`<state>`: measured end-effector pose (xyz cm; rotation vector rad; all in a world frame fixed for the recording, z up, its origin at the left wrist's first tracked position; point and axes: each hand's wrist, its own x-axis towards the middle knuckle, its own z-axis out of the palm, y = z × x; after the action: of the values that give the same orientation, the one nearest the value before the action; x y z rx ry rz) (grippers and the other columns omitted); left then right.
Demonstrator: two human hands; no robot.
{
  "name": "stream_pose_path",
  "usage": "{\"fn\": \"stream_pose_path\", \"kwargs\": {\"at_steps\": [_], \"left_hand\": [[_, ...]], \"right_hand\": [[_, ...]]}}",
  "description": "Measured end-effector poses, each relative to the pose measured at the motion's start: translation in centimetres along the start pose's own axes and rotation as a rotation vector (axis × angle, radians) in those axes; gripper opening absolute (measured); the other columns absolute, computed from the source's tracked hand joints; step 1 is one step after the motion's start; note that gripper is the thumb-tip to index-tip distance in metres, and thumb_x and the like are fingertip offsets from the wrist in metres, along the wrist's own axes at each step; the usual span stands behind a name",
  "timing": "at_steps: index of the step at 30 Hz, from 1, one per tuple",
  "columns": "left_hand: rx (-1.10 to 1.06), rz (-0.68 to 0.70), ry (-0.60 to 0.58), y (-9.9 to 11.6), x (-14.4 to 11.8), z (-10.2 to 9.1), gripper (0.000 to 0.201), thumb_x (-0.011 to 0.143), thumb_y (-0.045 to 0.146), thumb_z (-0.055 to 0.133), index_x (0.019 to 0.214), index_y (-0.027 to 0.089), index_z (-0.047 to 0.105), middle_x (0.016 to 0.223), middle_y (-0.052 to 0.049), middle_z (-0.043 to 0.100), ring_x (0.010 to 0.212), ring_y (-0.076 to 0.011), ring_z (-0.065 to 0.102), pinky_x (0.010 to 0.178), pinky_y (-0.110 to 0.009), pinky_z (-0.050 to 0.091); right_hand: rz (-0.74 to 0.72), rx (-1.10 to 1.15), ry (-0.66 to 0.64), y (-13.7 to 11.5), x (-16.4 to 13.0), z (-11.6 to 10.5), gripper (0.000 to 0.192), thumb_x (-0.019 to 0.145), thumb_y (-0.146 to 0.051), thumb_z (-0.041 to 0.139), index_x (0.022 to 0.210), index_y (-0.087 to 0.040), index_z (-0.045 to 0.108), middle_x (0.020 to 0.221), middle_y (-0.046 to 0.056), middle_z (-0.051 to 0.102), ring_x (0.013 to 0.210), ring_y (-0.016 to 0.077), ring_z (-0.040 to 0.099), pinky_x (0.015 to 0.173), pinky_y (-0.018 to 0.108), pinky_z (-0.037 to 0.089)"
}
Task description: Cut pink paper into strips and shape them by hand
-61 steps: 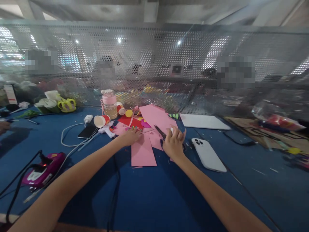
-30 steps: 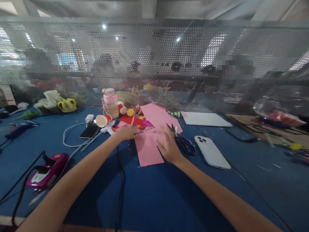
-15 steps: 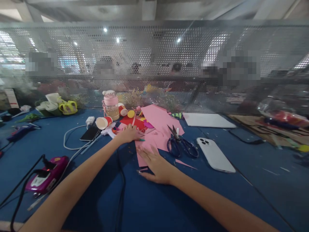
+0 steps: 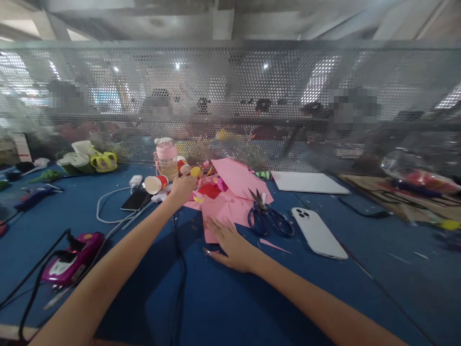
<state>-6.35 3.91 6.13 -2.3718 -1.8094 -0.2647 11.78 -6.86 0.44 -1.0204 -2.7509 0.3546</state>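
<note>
Right hand (image 4: 232,242) flat, fingers spread, palm pressing near edge of pink paper (image 4: 225,211) on blue surface (image 4: 252,298). Left hand (image 4: 182,187) farther back among coloured scraps (image 4: 211,188); grip unclear. Scissors (image 4: 266,216) just right of paper, untouched.

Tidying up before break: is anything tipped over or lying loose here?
Yes: a red paper cup lies on its side by the left hand, and a pink paper scrap lies loose near the scissors.
</note>
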Motion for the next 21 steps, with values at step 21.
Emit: {"fn": "stream_pose_path", "kwargs": {"at_steps": [21], "left_hand": [[-1.034,-0.007,0.155,5.0,-8.2,6.2,0.044,0.078,0.015,0.042,0.122,0.018,0.044,0.102,-0.009,0.063,0.093,-0.0169,0.061,0.088,-0.037,0.047]], "right_hand": [[0.090,0.049,0.738,2.6,1.5,3.3,0.026,0.080,-0.017,0.039,0.106,-0.017,0.043,0.097,0.015,0.055,0.096,0.0281,0.054,0.080,0.049,0.049]]}}
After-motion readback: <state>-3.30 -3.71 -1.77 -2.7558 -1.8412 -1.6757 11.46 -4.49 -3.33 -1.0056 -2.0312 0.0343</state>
